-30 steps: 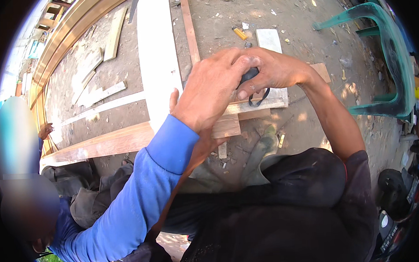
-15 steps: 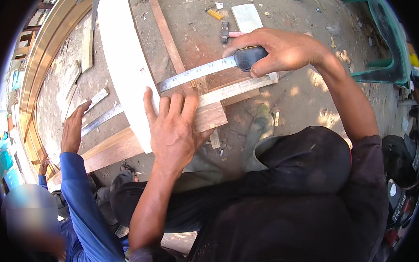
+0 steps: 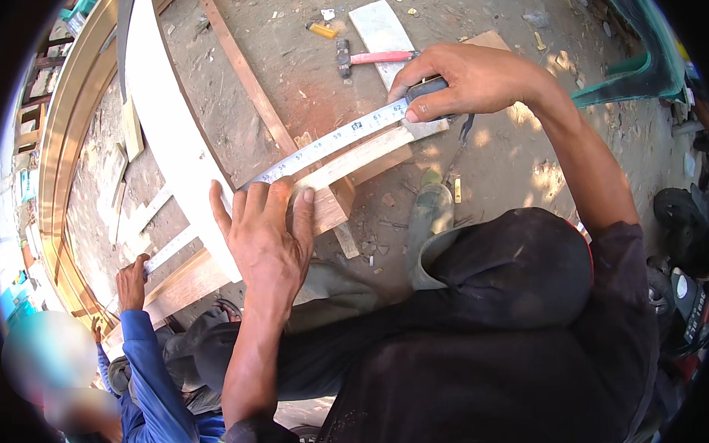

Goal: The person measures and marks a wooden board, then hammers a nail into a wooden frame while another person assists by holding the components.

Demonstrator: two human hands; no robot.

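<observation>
My right hand (image 3: 474,80) is closed round a black tape measure (image 3: 428,86), with thumb and fingers on its case. The pale, marked blade (image 3: 328,140) runs from it down-left to the long white board (image 3: 175,126). My left hand (image 3: 261,240) lies with fingers apart on the board's edge and the wooden beam (image 3: 331,210) beside it, touching the blade. A pale batten (image 3: 371,150) lies along the beam just below the blade. At the lower left, a co-worker's hand (image 3: 129,284) pinches a white strip beyond the board, apparently the blade's other stretch.
A red-handled hammer (image 3: 380,57) and small yellow object (image 3: 321,30) lie near a pale plank (image 3: 371,26). Long timbers (image 3: 57,216) stand at left, above the blue-sleeved co-worker (image 3: 161,392). A green plastic chair (image 3: 639,86) is at upper right, dark gear (image 3: 674,210) below it.
The tape blade has been drawn out; my right hand has moved up and right with the case. The co-worker's blue arm has withdrawn leftward from over the board. My left hand now lies atop the timber.
</observation>
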